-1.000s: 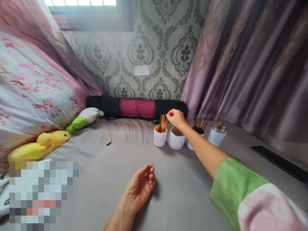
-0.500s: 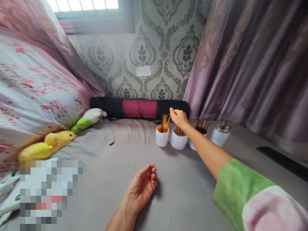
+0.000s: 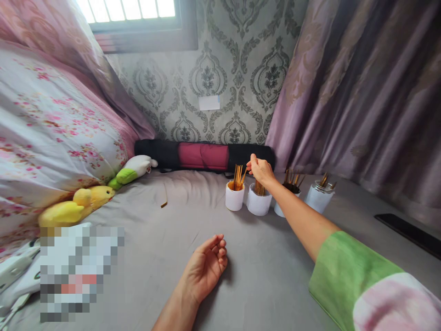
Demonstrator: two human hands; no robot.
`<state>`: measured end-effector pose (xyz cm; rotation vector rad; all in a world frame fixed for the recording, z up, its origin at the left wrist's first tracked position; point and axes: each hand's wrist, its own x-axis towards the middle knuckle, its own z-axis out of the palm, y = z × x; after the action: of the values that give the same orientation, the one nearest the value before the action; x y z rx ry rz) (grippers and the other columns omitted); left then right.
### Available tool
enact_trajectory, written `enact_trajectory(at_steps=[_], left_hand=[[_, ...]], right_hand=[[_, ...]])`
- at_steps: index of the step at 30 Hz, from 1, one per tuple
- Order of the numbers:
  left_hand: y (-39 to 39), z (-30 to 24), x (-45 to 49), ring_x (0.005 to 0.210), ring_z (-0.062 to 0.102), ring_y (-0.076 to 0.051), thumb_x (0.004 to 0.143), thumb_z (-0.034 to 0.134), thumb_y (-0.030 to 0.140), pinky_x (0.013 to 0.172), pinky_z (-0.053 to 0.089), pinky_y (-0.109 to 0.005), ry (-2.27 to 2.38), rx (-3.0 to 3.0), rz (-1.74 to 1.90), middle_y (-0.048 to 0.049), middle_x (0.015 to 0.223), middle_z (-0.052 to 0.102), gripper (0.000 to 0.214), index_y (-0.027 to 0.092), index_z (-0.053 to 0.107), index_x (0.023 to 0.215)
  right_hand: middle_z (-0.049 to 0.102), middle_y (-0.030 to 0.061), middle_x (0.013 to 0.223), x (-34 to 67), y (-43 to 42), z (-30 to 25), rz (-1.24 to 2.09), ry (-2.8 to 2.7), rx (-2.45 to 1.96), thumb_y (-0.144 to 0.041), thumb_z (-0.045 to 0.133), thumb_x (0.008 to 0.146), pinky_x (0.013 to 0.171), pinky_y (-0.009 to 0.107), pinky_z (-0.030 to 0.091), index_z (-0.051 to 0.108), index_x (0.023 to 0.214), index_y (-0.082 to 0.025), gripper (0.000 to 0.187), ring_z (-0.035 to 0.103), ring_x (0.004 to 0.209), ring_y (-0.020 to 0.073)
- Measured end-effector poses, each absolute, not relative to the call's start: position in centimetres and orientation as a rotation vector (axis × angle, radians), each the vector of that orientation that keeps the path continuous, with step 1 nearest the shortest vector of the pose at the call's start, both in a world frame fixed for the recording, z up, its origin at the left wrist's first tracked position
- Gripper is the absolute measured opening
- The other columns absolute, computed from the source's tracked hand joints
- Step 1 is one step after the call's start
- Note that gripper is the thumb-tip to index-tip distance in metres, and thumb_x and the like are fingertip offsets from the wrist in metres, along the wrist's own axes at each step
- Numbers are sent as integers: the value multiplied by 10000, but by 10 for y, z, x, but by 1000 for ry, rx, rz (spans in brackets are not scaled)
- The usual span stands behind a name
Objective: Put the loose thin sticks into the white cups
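Above the cups (image 3: 259,206), the right hand (image 3: 261,171) has loosened.

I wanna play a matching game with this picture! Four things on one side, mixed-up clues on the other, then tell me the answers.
Things:
1. right hand
2. long roll
3. left hand
4. leftmost container

Clues:
A. low over the grey sheet, fingers curled
B. white outside, sticks poking out
C. near the sticks' tops
D. dark red middle, black ends

Pairs: 1-C, 2-D, 3-A, 4-B
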<state>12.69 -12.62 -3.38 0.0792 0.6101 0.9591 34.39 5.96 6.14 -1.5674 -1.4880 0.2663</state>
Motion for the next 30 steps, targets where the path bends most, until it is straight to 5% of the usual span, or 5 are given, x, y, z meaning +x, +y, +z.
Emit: enact_trajectory(at_steps=[30], left_hand=[[-125,-35,125,537,522,-68,777,590,143,487,382,-171,554,101,950,-19,686,573,67,98,573,823]], right_hand=[[647,60,680,334,27,63,45,-1278,-1377,-441,353,874,592,309,454,618,792,-185,378,588,592,169]])
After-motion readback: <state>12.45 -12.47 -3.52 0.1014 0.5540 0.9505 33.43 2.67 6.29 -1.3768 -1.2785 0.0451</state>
